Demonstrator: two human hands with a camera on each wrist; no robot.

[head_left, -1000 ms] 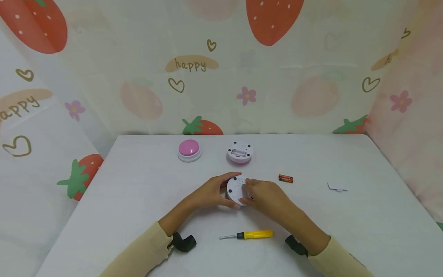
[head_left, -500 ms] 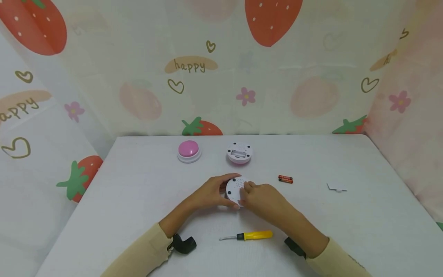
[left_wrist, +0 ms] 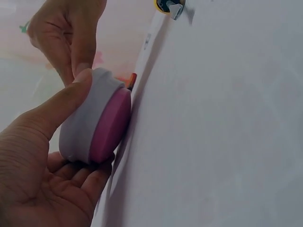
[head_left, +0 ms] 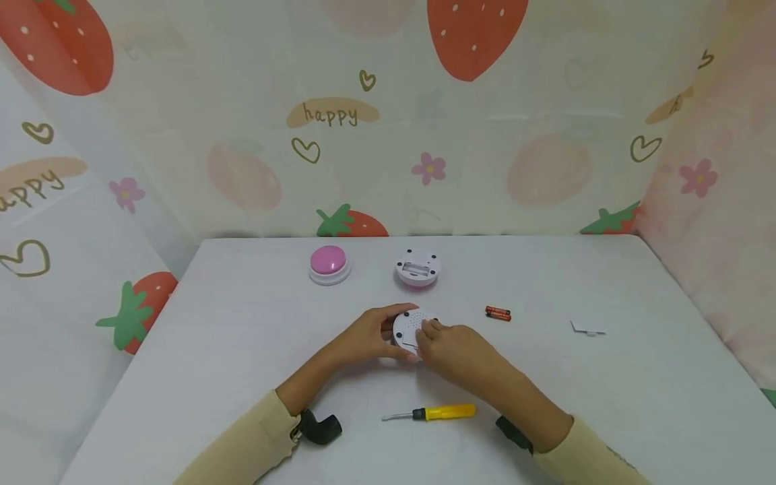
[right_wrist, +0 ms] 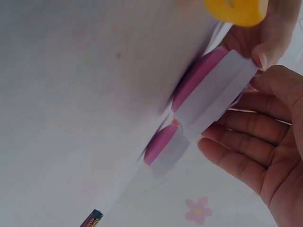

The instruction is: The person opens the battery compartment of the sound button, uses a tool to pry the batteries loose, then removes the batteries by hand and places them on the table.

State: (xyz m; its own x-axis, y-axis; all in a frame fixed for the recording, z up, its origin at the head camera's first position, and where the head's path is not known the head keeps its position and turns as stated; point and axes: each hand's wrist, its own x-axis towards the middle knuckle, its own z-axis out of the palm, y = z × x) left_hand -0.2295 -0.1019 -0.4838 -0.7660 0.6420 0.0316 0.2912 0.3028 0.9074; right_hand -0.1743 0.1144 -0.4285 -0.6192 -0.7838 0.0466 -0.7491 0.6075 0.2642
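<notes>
A round white button with a pink dome (left_wrist: 113, 127) is tipped over, its white perforated base (head_left: 407, 323) facing up in the head view. My left hand (head_left: 370, 337) grips its side, thumb on the near rim and fingers round the far side. My right hand (head_left: 461, 350) is at the right part of the base, thumb and fingertips touching it. In the right wrist view the fingers of the right hand (right_wrist: 255, 137) extend loosely beside the base, and its thumb reaches the rim by the left thumb. Part of the base is hidden behind the right hand.
Behind, a pink button (head_left: 328, 261) stands upright beside an upturned one (head_left: 417, 268) with a bare battery slot. To the right lie two red batteries (head_left: 498, 313) and a small white cover (head_left: 588, 329). A yellow-handled screwdriver (head_left: 448, 412) lies in front.
My right hand's fingers have drawn in and shifted slightly toward me on the base, uncovering more of its perforated part. My left hand keeps its grip on the button.
</notes>
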